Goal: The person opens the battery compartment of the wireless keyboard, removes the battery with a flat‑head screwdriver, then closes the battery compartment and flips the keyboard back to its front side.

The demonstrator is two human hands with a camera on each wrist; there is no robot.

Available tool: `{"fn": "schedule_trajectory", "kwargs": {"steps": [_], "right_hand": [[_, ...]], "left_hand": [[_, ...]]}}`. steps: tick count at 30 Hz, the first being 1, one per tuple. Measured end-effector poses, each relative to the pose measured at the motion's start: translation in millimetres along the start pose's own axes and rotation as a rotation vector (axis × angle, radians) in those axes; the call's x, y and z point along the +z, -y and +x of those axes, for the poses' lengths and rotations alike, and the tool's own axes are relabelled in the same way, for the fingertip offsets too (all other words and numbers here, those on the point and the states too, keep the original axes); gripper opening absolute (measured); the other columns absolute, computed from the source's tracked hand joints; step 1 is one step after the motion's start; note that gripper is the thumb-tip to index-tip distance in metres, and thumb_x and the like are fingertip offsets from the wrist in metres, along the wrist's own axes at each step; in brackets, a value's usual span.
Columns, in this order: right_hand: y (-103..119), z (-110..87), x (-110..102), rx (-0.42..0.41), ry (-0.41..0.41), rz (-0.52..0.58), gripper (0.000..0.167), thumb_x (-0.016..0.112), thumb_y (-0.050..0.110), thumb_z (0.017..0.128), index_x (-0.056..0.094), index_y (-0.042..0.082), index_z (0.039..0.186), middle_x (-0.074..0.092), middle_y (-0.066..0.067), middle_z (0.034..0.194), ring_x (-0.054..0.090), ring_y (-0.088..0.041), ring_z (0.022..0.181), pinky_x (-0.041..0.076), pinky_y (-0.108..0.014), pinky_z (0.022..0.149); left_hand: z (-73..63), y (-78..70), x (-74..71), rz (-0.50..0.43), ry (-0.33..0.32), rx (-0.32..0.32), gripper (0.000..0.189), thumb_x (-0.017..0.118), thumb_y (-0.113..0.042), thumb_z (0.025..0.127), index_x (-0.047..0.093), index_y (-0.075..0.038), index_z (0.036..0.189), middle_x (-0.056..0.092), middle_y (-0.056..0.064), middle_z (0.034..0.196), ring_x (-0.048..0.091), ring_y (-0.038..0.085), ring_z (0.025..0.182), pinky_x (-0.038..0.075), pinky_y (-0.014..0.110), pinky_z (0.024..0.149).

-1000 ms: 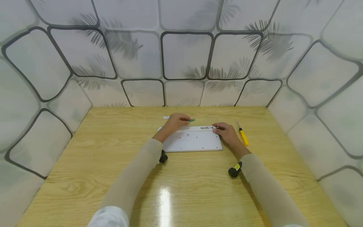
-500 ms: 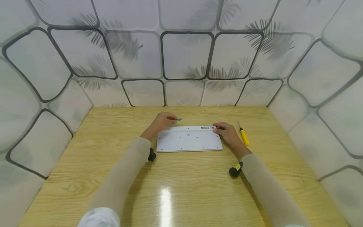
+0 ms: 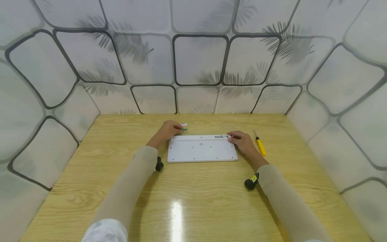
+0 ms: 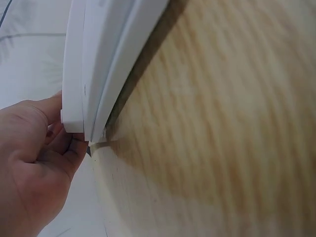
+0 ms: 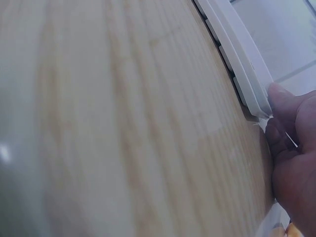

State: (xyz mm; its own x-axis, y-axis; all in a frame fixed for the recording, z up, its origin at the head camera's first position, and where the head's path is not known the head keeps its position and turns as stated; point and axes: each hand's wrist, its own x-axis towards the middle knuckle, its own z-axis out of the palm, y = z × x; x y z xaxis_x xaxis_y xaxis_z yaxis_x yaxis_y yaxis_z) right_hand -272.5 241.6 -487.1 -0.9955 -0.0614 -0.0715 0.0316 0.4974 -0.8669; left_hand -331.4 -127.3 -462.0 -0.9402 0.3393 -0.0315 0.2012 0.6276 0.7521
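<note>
A white keyboard [image 3: 202,149] lies face down on the wooden table, its screw-dotted underside up. Just beyond its far left corner, my left hand [image 3: 168,130] pinches the end of a small green circuit board [image 3: 184,129]. A small white strip [image 3: 184,124] lies right behind that board. My right hand [image 3: 242,141] grips the keyboard's far right corner, thumb on the upturned back, beside a slot [image 3: 219,137] in the raised far edge. The right wrist view shows this thumb and fingers at the corner of the keyboard [image 5: 237,54]. In the left wrist view the keyboard's end hides the left fingertips.
A screwdriver with a yellow handle [image 3: 261,147] lies to the right of the right hand, tip pointing away. The table [image 3: 205,198] meets patterned walls [image 3: 199,60] at the back and sides. Both wrists carry small black cameras [image 3: 250,183].
My left hand has moved left with the green circuit board, from over the keyboard's far edge to its far left corner. The white strip now shows right of that hand. The right hand stays put.
</note>
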Motion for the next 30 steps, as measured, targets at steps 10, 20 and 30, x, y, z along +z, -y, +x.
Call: {"fn": "schedule_trajectory", "kwargs": {"steps": [10,20,30], "right_hand": [[-1.0,-0.6,0.7,-0.006,0.0,0.003,0.032,0.063,0.019,0.101,0.067,0.012,0.132,0.059,-0.013,0.136,0.052,-0.031,0.116,0.045,-0.044,0.103],[1.1,-1.0,-0.1,-0.014,0.0,0.001,0.032,0.063,0.019,0.101,0.067,0.011,0.132,0.059,-0.013,0.136,0.052,-0.031,0.117,0.045,-0.045,0.104],[-0.2,0.1,-1.0,-0.041,0.0,-0.025,0.032,0.063,0.02,0.101,0.067,0.011,0.132,0.06,-0.013,0.135,0.053,-0.029,0.116,0.045,-0.043,0.103]], "left_hand": [[1.3,3.2,-3.4,0.036,-0.001,-0.017,0.021,0.068,-0.011,0.096,0.075,-0.004,0.115,0.07,0.015,0.122,0.063,0.03,0.114,0.052,0.044,0.098],[4.5,5.5,-2.3,0.067,0.002,-0.038,0.021,0.067,-0.009,0.097,0.075,-0.004,0.116,0.07,0.015,0.121,0.063,0.029,0.114,0.052,0.043,0.098],[5.3,5.4,-3.1,0.044,0.024,-0.038,0.023,0.065,-0.01,0.098,0.073,-0.004,0.12,0.069,0.015,0.124,0.062,0.029,0.117,0.051,0.042,0.1]]}}
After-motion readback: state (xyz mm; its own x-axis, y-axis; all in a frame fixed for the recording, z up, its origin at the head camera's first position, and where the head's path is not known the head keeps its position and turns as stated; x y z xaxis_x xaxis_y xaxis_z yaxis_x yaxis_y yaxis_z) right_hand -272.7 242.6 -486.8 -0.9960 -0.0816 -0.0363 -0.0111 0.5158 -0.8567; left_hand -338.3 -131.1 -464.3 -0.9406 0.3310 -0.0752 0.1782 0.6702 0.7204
